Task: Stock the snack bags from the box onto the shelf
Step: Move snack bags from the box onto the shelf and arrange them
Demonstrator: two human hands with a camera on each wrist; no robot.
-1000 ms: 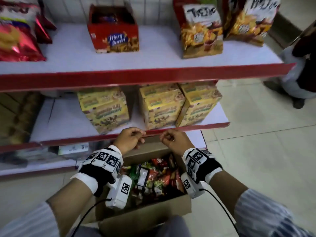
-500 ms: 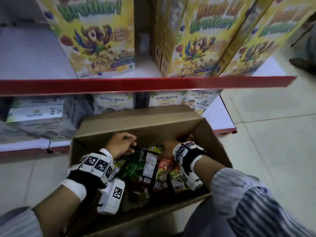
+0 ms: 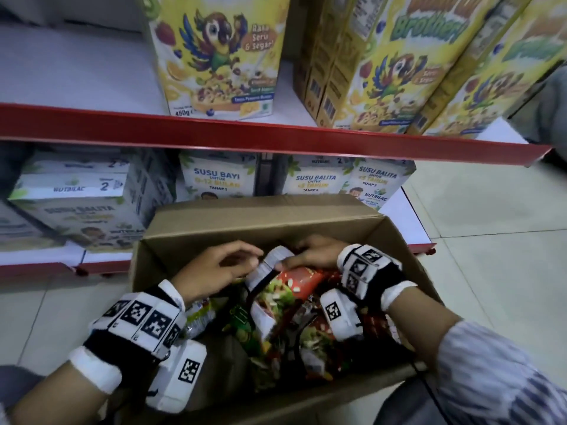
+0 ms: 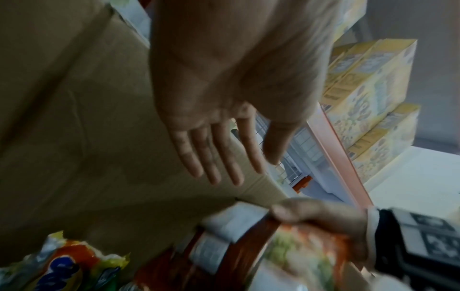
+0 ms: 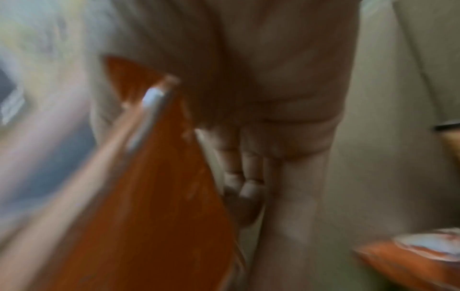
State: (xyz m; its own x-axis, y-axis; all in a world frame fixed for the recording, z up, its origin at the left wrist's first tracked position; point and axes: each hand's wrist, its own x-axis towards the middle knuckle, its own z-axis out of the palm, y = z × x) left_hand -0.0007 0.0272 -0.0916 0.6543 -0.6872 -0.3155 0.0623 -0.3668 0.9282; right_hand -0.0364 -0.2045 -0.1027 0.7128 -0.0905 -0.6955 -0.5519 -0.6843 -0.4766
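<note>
the box (image 3: 196, 237) sits low in the frame's centre, on the floor (image 3: 478, 210) in front of the bottom shelf (image 3: 101, 256) — snack bags (image 3: 276, 305) heaped inside it. both hands reach into it, the left hand (image 3: 214, 268) left of the right hand (image 3: 313, 256). milk cartons (image 3: 217, 179) stand behind the box; cereal boxes (image 3: 221, 56) on the shelf above, across the top of the frame.

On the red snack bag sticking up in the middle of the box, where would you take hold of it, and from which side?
Best bet: the flat white sealed top edge of the red snack bag, pinched from above. It stands tilted, top upward, above the other bags in the cardboard box, so that seam is the freest, flattest part. The right hand already grips that end; the left hand hovers open beside it.
</note>
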